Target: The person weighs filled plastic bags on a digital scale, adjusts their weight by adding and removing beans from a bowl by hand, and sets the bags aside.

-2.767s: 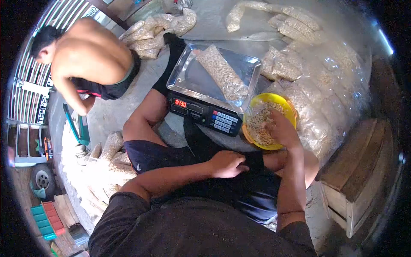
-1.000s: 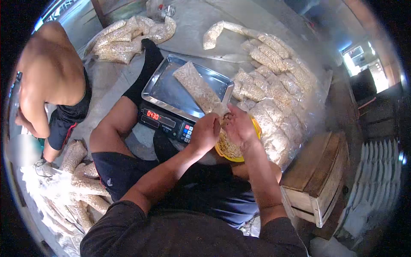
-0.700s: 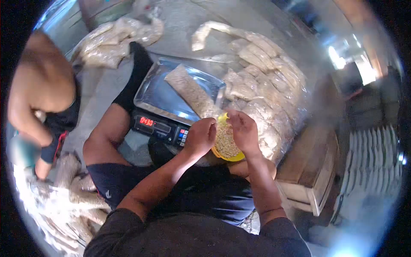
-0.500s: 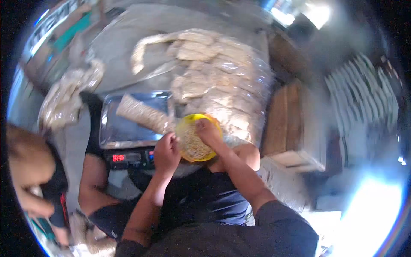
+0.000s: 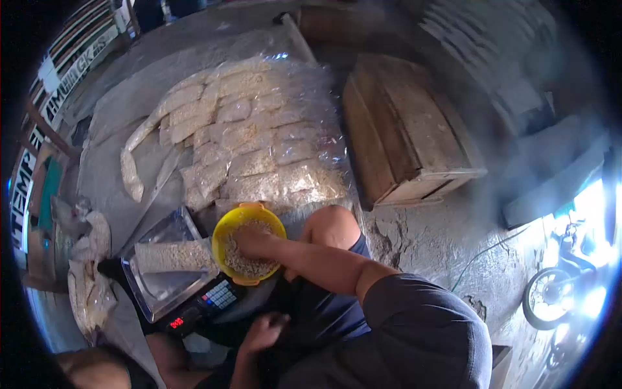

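Note:
My right hand [image 5: 254, 244] reaches down into a yellow bowl [image 5: 222, 223] of pale pieces [image 5: 246, 264]; its fingertips are hidden among them. My left hand [image 5: 265, 332] hangs over my lap, below the bowl, with its fingers curled; it is somewhat blurred and what its fingers hold, if anything, cannot be made out. Left of the bowl, a filled clear bag [image 5: 172, 257] lies on the steel tray [image 5: 150, 303] of a digital scale. The scale's keypad [image 5: 219, 295] and its lit red display [image 5: 176, 323] face me.
Many filled clear bags [image 5: 259, 139] lie piled beyond the bowl, and others [image 5: 91, 292] at the left. A wooden box [image 5: 414, 129] stands to the right. Part of another person [image 5: 97, 369] shows at the lower left. A motorcycle [image 5: 551, 295] is at the far right.
The view has swung to the right. My left hand has moved from beside the bag and bowl down over my lap. My right hand has gone deeper into the bowl.

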Demonstrator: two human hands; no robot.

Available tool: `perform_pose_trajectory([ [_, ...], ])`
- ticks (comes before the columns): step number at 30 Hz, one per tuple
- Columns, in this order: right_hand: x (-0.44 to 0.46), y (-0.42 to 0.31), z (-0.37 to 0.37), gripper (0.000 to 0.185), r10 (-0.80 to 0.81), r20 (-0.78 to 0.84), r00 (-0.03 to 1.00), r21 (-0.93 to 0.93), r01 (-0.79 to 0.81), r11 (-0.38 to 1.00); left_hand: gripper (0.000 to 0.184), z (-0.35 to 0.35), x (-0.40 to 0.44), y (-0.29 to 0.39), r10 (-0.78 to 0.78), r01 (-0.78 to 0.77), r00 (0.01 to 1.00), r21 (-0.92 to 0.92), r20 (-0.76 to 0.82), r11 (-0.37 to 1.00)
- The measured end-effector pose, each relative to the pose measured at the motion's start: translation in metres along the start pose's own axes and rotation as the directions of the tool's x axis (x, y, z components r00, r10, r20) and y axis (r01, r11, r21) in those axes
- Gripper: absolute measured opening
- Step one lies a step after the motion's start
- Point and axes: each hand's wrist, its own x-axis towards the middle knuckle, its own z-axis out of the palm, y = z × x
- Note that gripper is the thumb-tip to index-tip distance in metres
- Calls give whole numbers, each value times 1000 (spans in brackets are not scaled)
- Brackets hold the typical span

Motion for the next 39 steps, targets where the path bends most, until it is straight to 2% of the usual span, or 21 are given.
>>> perform_pose_trajectory([
  [2,14,-8,11,38,185,197,963,113,-209,971,49,-4,14,12,-140,138,987,27,81,990],
  [4,-19,-19,-13,38,-100,-21,995,49,101,994,58,-11,26,-3,-196,187,969,72,150,980],
  [5,-2,-12,-3,36,33,111,993,-16,-31,999,61,-11,28,-8,-185,175,965,68,186,982],
  [7,-12,-16,-26,35,-107,102,989,-116,118,986,64,-9,24,-17,-16,18,997,-21,70,1000],
  [8,-6,-2,-21,38,-194,82,978,-164,205,965,65,-7,18,-15,-49,51,997,-30,54,998],
  [13,-8,-25,-43,40,-104,94,990,-154,118,981,54,12,20,-19,-19,14,998,71,67,997],
  [16,-16,-34,-49,42,-125,-19,992,-75,123,990,35,17,-3,-4,316,-293,947,235,-66,927],
  [18,-27,-42,-52,46,-141,-145,979,3,143,990,31,-13,-42,53,308,-281,926,147,-217,948],
  [20,-14,-23,-39,51,-228,-148,962,-51,223,974,35,-39,-79,102,618,-499,543,373,-569,782],
  [21,-16,-22,-37,52,-243,-160,957,-70,234,970,27,-55,-104,129,701,-528,440,469,-562,708],
  [22,-16,-12,-36,51,-145,-32,989,35,146,989,30,-76,-133,151,819,-563,400,594,-411,574],
  [23,-13,-6,-36,51,-113,12,994,-27,113,993,30,-89,-150,165,886,-582,370,673,-279,456],
  [24,-8,-4,-30,51,-107,59,993,-82,112,990,31,-88,-158,175,913,-580,374,726,-167,370],
  [25,-7,9,-18,50,-211,-75,975,-61,206,977,32,-81,-161,182,920,-574,384,760,-79,305],
  [26,-15,-18,-31,49,-216,-30,976,9,217,976,32,-78,-160,185,916,-562,400,781,-30,271],
  [29,-19,-43,-39,47,-125,92,988,231,102,968,34,-68,-154,184,902,-544,432,795,-7,267],
  [32,-20,-22,-39,47,-152,42,988,24,151,988,37,-72,-155,175,902,-559,430,773,-39,300],
  [33,-17,-21,-39,47,-177,17,984,-61,178,982,37,-73,-156,170,896,-561,437,756,-74,336],
  [37,-27,-10,-43,50,-151,-181,972,71,166,984,40,-66,-146,134,750,-558,538,504,-384,659],
  [38,-35,-19,-54,46,-251,-291,923,73,283,956,41,-59,-131,118,638,-530,648,356,-416,770],
  [39,-32,-28,-58,45,-206,-275,939,158,256,954,42,-49,-109,100,464,-440,804,154,-372,885],
])
